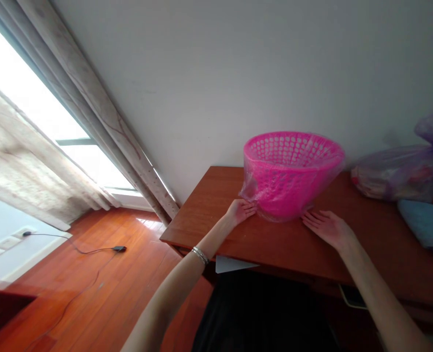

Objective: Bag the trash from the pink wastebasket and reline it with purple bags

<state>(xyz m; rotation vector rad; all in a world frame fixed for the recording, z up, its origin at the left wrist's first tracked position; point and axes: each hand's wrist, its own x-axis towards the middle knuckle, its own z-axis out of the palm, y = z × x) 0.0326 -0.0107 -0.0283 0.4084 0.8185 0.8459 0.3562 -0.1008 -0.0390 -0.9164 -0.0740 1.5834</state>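
Note:
A bright pink plastic basket (286,188) with a perforated wall stands upright on the brown wooden desk (216,190). Clear plastic film (251,183) covers its outside and bunches at the lower left. My left hand (240,211) lies palm up at the left of the base, fingers stretched out and touching the film. On the other side, my right hand (328,227) is also palm up and flat, its fingertips at the lower right of the basket. Neither hand is closed around anything.
A knotted purple translucent bag (403,171) with things inside sits at the desk's right, behind a light blue folded item (425,222). The grey wall (216,73) rises behind. Curtains (92,102) hang at left; a cable with a black adapter (119,249) lies on the floor.

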